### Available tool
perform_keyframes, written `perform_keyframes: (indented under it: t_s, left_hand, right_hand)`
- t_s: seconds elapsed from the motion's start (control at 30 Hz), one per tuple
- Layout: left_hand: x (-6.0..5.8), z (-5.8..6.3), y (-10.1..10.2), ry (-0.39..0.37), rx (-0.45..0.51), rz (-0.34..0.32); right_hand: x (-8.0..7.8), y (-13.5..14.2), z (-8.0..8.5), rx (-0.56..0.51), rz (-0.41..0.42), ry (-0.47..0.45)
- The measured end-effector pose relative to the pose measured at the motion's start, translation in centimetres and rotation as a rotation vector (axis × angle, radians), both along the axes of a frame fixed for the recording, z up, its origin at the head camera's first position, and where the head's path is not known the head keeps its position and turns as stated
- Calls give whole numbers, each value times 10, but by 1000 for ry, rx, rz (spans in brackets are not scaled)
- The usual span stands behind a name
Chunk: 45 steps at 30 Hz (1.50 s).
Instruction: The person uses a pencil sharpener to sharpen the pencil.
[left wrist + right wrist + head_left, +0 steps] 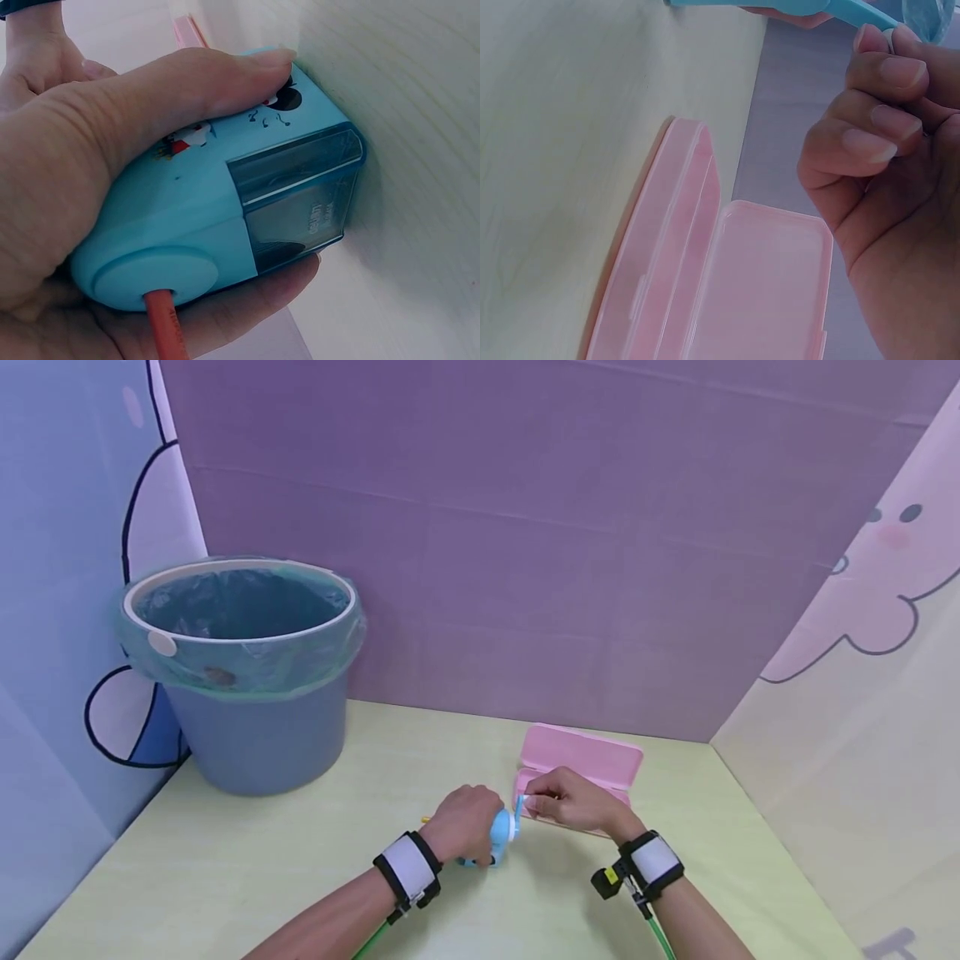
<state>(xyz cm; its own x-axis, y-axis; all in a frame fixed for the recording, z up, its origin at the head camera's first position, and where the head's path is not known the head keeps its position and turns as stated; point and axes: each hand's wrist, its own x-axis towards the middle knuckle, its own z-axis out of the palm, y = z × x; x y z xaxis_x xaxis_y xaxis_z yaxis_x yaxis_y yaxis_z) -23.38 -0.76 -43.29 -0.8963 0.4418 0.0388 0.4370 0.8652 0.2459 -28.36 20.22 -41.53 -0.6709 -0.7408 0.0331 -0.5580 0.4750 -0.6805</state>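
Note:
A light blue crank pencil sharpener [172,202] is gripped in my left hand [465,822], thumb across its printed top and fingers beneath. An orange-red pencil [166,330] sticks out of the round hole in its front. Its clear shavings drawer [296,202] faces the tabletop side in the left wrist view. My right hand [576,802] pinches the end of the sharpener's crank handle [862,13] between thumb and index finger, the other fingers curled in. Behind the right hand, an open pink pencil case [581,753] lies on the table; the hand hides part of its tray.
A blue bucket [258,735] lined with a green-blue bag stands at the back left of the pale table [315,860]. A purple backdrop [510,568] rises behind, with printed panels at both sides. Each wrist wears a strapped band [408,868].

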Motion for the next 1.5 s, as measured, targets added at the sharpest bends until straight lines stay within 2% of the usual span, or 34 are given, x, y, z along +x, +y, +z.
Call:
perform_keyframes:
  t_s: [0.27, 0.53, 0.8, 0.97, 1.37, 1.5]
  left_hand:
    - [0, -1, 0, 10, -8, -19]
    - [1, 0, -1, -15, -8, -1]
    - [-2, -1, -2, -9, -11, 6]
    - [-1, 0, -1, -24, -8, 17]
    - [0, 0, -1, -3, -3, -9]
    - [1, -1, -1, 15, -15, -14]
  right_hand:
    - [-5, 0, -5, 16, -8, 20]
    - [-9, -6, -9, -5, 6, 34]
    - [-15, -11, -12, 24, -7, 82]
    - [-18, -9, -11, 39, 20, 86]
    - [-17, -7, -17, 69, 11, 69]
    - [-17, -9, -21, 94, 29, 104]
